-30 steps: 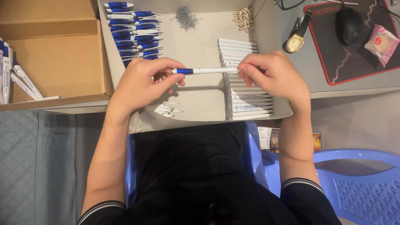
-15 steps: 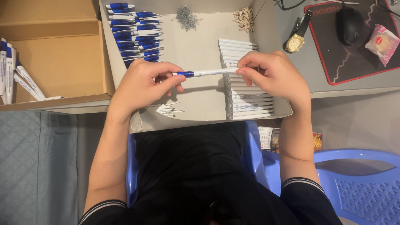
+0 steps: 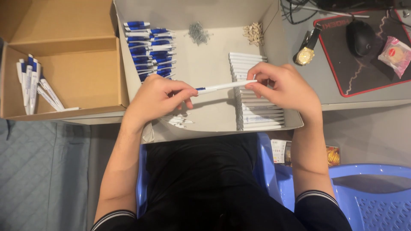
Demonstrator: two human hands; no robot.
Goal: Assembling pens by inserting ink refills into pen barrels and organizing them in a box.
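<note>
Both hands hold one white pen with a blue end point(image 3: 224, 86) level above a shallow cardboard tray point(image 3: 205, 68). My left hand point(image 3: 160, 97) pinches the blue end, and my right hand point(image 3: 280, 85) grips the white barrel's other end. Under my right hand lies a row of white pen barrels point(image 3: 257, 113). Blue pen parts point(image 3: 150, 47) are stacked at the tray's back left. A small pile of metal springs point(image 3: 198, 32) and a heap of small tan pieces point(image 3: 254, 33) sit at the back. Small white pieces point(image 3: 179, 122) lie near my left wrist.
An open cardboard box point(image 3: 77, 72) on the left holds several finished blue and white pens point(image 3: 32, 83). To the right are a gold wristwatch point(image 3: 306, 53), a black mouse point(image 3: 361, 36) on a dark mat and a wrapped snack point(image 3: 396, 53). A blue plastic chair point(image 3: 368, 192) stands at lower right.
More of the pen's blue end has slid inside my left hand's fingers, leaving only a short blue part showing. Both hands stay in the same spot over the tray.
</note>
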